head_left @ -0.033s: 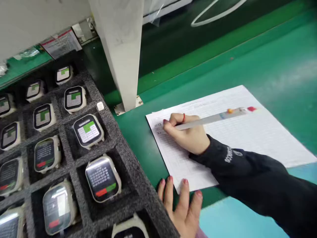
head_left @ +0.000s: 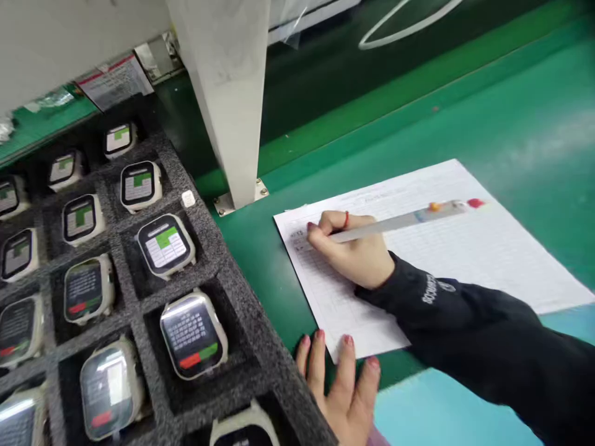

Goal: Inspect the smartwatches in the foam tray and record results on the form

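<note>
My right hand (head_left: 356, 248) is closed around a pale pen (head_left: 400, 222) with a small orange and red decoration at its upper end. The pen's tip, hidden by my fingers, is over the left part of a white printed form (head_left: 446, 266), near some handwritten marks. Fingers spread, my left hand (head_left: 341, 390) lies flat at the form's lower left corner, with fingertips on the paper edge and the green table. Beside it is a dark grey foam tray (head_left: 260, 316) holding several watches, among them one with a lit screen (head_left: 194, 334).
A white metal post (head_left: 227, 93) is bolted to the green table (head_left: 525, 161) behind the tray. Light blue matting (head_left: 418, 409) lies under my right forearm. A small white square sticker (head_left: 188, 199) sits on the tray's rim, and a white cable (head_left: 413, 28) loops at the back.
My right hand and the pen have shifted very slightly to the right. My left hand, the form and the tray look unchanged.
</note>
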A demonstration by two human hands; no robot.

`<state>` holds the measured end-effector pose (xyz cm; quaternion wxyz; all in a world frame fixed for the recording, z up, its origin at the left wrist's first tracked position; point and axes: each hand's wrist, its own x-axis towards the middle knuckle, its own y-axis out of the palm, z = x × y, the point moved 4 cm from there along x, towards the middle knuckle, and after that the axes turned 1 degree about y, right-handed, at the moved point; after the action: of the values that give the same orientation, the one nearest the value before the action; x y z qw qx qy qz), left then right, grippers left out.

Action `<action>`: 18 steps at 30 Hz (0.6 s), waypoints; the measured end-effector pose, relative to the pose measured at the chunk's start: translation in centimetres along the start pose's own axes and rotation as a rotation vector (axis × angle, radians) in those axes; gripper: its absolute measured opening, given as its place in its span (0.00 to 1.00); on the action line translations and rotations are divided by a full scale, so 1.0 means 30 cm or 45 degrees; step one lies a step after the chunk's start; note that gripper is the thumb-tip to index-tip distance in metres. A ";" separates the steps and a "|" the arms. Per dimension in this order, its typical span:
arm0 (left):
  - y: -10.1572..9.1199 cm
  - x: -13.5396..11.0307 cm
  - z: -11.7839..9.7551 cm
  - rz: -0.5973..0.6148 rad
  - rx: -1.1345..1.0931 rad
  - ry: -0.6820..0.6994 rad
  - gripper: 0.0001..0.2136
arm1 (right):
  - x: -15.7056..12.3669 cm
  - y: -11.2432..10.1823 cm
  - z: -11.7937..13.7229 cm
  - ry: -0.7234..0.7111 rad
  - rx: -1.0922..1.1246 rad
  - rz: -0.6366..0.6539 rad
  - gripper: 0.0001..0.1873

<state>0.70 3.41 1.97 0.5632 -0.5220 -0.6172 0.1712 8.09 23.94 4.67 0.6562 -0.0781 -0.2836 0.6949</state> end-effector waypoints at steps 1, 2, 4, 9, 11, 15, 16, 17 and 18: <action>0.002 0.000 0.000 -0.005 -0.004 -0.004 0.14 | 0.002 0.000 0.000 -0.008 -0.004 0.002 0.18; 0.004 -0.001 0.000 -0.009 -0.006 -0.006 0.15 | 0.004 0.000 0.001 -0.017 -0.008 0.004 0.18; 0.005 -0.002 -0.002 -0.017 -0.008 -0.010 0.15 | 0.006 0.000 0.004 -0.041 -0.016 0.012 0.19; 0.004 -0.006 -0.005 0.023 0.021 0.025 0.16 | 0.007 0.000 0.008 -0.072 -0.047 0.019 0.19; 0.003 -0.006 -0.004 0.034 0.028 0.033 0.17 | 0.007 -0.001 0.009 -0.077 -0.060 0.021 0.20; 0.002 -0.003 -0.004 0.036 0.016 0.035 0.16 | 0.006 -0.001 0.012 -0.086 -0.062 0.016 0.19; 0.002 -0.003 -0.003 0.039 0.013 0.034 0.16 | 0.006 -0.001 0.011 -0.080 -0.058 0.011 0.20; 0.002 -0.003 -0.002 0.039 0.011 0.031 0.16 | 0.006 -0.002 0.011 -0.074 -0.054 0.006 0.20; 0.001 -0.004 -0.001 0.039 0.012 0.027 0.16 | 0.006 -0.002 0.011 -0.068 -0.051 0.001 0.20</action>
<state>0.72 3.32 1.89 0.5696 -0.5305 -0.6022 0.1772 7.98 24.01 5.01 0.6465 -0.0728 -0.3150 0.6911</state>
